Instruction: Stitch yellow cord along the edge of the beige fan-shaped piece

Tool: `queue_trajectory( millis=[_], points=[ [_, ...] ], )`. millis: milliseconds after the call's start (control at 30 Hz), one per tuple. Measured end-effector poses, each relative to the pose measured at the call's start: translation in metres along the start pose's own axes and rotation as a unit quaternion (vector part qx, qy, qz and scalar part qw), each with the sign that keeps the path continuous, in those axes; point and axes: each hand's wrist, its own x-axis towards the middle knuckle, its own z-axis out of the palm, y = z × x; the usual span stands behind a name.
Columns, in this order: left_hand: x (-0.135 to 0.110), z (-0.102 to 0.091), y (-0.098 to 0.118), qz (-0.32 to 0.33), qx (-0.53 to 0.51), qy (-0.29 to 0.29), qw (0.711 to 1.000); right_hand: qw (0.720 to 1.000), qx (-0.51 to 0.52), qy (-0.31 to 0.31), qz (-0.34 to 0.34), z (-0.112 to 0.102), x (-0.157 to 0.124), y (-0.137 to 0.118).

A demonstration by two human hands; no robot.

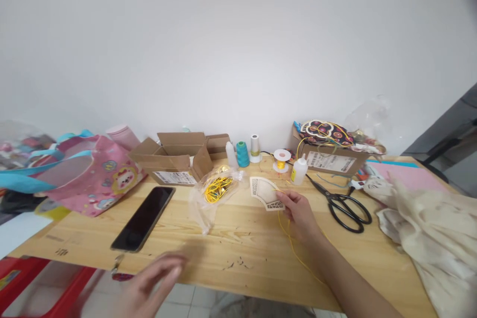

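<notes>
My right hand (298,211) pinches the right edge of a pale fan-shaped piece (266,193) with cut-out lattice patterns at its ends. From near those fingers a thin yellow cord (294,248) hangs and trails over the wooden table toward my forearm. My left hand (156,280) is over the table's front edge, slightly blurred, its thumb and fingers apart and nothing visible in it. Left of the fan-shaped piece lies a clear plastic bag (203,213) with a bundle of yellow cord (218,189). Black-handled scissors (345,208) rest to the right of my right hand.
A phone (145,218) and a pink bag (93,174) are at left. Behind stand an open cardboard box (179,161), a teal thread spool (242,154), a yellow cord spool (281,159), a glue bottle (299,171) and a filled box (330,159). Beige cloth (436,233) covers the right side.
</notes>
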Motion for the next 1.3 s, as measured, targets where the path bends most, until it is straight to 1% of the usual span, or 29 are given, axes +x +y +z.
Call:
queue_trajectory(
  millis=[33, 67, 100, 167, 200, 233, 267, 300, 333, 367, 400, 433, 500, 533, 600, 667, 700, 800, 867, 967, 1000, 1067, 1167, 1300],
  points=[
    [0.010, 0.023, 0.022, -0.003, -0.062, -0.023, 0.998, 1.000, 0.002, 0.001, 0.001, 0.002, 0.000, 0.001],
    [0.021, 0.049, 0.044, -0.003, -0.127, -0.061, 0.990, 1.000, 0.005, 0.001, 0.000, 0.003, -0.001, 0.001],
    [0.031, 0.076, 0.064, 0.004, -0.202, -0.089, 0.975, 1.000, 0.008, 0.003, -0.004, 0.003, -0.001, 0.002],
    [0.052, 0.125, 0.096, 0.019, -0.343, -0.141, 0.929, 1.000, 0.008, 0.015, -0.021, 0.001, 0.000, 0.002],
    [0.062, 0.146, 0.107, 0.019, -0.397, -0.166, 0.903, 0.999, 0.003, 0.022, -0.033, 0.000, 0.002, 0.001],
    [0.071, 0.162, 0.114, 0.013, -0.447, -0.177, 0.876, 0.998, -0.004, 0.030, -0.051, -0.002, 0.003, 0.000],
    [0.079, 0.173, 0.118, -0.003, -0.493, -0.180, 0.852, 0.997, -0.015, 0.035, -0.070, -0.005, 0.005, -0.001],
    [0.087, 0.180, 0.120, -0.017, -0.527, -0.183, 0.830, 0.995, -0.029, 0.039, -0.091, -0.007, 0.007, -0.003],
    [0.095, 0.183, 0.119, -0.030, -0.553, -0.179, 0.813, 0.992, -0.045, 0.045, -0.111, -0.010, 0.008, -0.005],
    [0.102, 0.182, 0.118, -0.046, -0.572, -0.174, 0.800, 0.988, -0.061, 0.054, -0.130, -0.012, 0.009, -0.006],
    [0.108, 0.179, 0.115, -0.066, -0.580, -0.182, 0.791, 0.984, -0.077, 0.064, -0.146, -0.013, 0.010, -0.008],
    [0.113, 0.175, 0.113, -0.089, -0.581, -0.201, 0.784, 0.980, -0.094, 0.075, -0.161, -0.014, 0.010, -0.009],
    [0.118, 0.167, 0.107, -0.147, -0.570, -0.271, 0.762, 0.968, -0.129, 0.091, -0.195, -0.014, 0.008, -0.010],
    [0.119, 0.165, 0.105, -0.175, -0.570, -0.307, 0.742, 0.960, -0.149, 0.096, -0.215, -0.013, 0.007, -0.009],
    [0.118, 0.162, 0.102, -0.221, -0.587, -0.364, 0.689, 0.940, -0.193, 0.100, -0.262, -0.011, 0.002, -0.008],
    [0.114, 0.163, 0.101, -0.251, -0.610, -0.397, 0.638, 0.918, -0.231, 0.098, -0.306, -0.009, -0.002, -0.006],
    [0.111, 0.163, 0.101, -0.259, -0.619, -0.410, 0.618, 0.909, -0.245, 0.091, -0.324, -0.008, -0.004, -0.005],
    [0.107, 0.164, 0.103, -0.272, -0.635, -0.438, 0.575, 0.882, -0.281, 0.067, -0.372, -0.006, -0.006, -0.001],
    [0.106, 0.163, 0.104, -0.290, -0.639, -0.451, 0.551, 0.854, -0.305, 0.052, -0.419, -0.006, -0.006, 0.001],
    [0.105, 0.163, 0.103, -0.325, -0.639, -0.465, 0.519, 0.803, -0.324, 0.047, -0.499, -0.005, -0.005, 0.004],
    [0.104, 0.163, 0.102, -0.335, -0.638, -0.469, 0.510, 0.790, -0.326, 0.051, -0.517, -0.004, -0.005, 0.004],
    [0.103, 0.163, 0.102, -0.347, -0.634, -0.479, 0.498, 0.774, -0.333, 0.054, -0.536, -0.004, -0.006, 0.005],
    [0.102, 0.164, 0.102, -0.354, -0.625, -0.492, 0.492, 0.767, -0.346, 0.048, -0.539, -0.004, -0.006, 0.006],
    [0.102, 0.166, 0.100, -0.354, -0.617, -0.505, 0.489, 0.776, -0.346, 0.043, -0.525, -0.007, -0.006, 0.008]
  ],
)
